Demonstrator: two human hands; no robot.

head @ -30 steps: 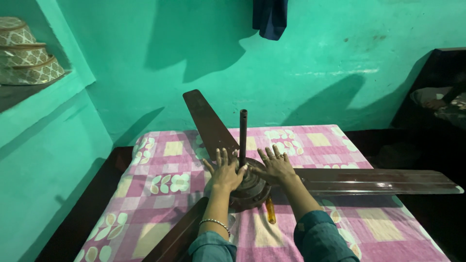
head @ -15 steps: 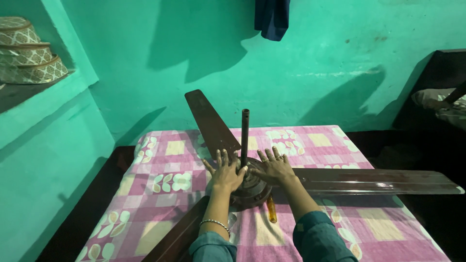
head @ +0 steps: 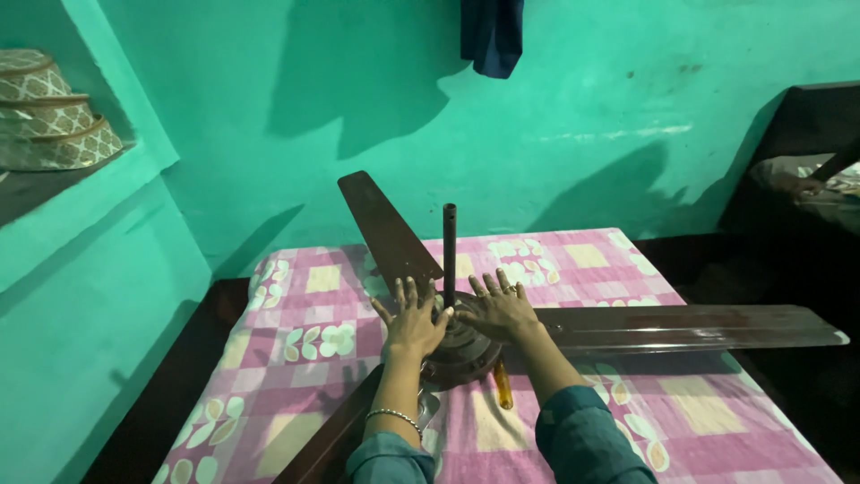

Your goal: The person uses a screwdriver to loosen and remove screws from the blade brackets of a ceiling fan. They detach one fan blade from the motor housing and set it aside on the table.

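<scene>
A dark brown ceiling fan lies on a bed, its round motor housing in the middle and its down rod standing upright. Three blades spread out: one to the far left, one to the right, one towards me. My left hand rests flat on the housing just left of the rod, fingers spread; a bangle is on that wrist. My right hand lies flat on the housing to the right of the rod. Neither hand grips anything.
The bed carries a pink and yellow checked sheet with flower prints. An orange-handled tool lies on it under my right forearm. Green walls close in behind and at left. A wall shelf holds patterned hats. Dark furniture stands at right.
Both hands stay flat on the fan's housing; the view has shifted slightly. Nothing else has visibly moved.
</scene>
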